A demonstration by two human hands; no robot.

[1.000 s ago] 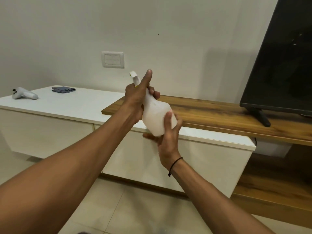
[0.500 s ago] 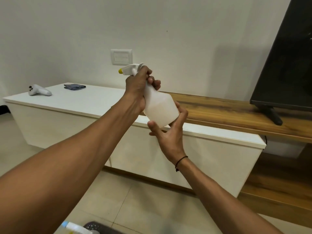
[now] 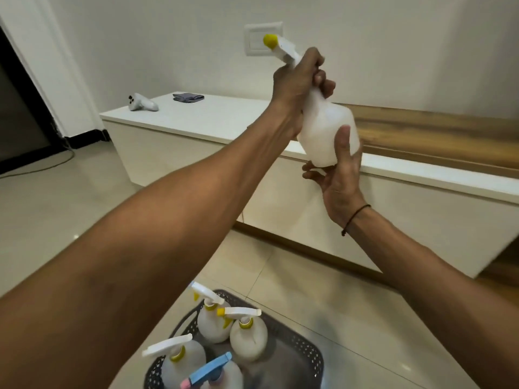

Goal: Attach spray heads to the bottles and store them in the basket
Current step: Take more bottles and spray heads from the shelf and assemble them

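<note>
I hold a white spray bottle [image 3: 323, 127] up in front of me, tilted, above the cabinet's edge. My left hand [image 3: 300, 80] grips its neck and the white spray head [image 3: 280, 47], whose yellow nozzle points up and left. My right hand [image 3: 341, 167] holds the bottle's base from below, thumb along its side. On the floor near my feet stands a dark perforated basket [image 3: 309, 357]. It holds several white bottles with spray heads on, three with white heads [image 3: 213, 318] and one with a blue head [image 3: 210, 372].
A long white cabinet [image 3: 196, 119] runs along the wall, with a wooden shelf [image 3: 435, 127] on its right part. A grey controller [image 3: 141, 103] and a folded grey cloth [image 3: 187, 97] lie at its far left end. A dark doorway [image 3: 16, 108] is at left; tiled floor surrounds the basket.
My view has turned left and down, bringing the basket with its bottles into sight. The bottle has risen a little and the nozzle now points further up.
</note>
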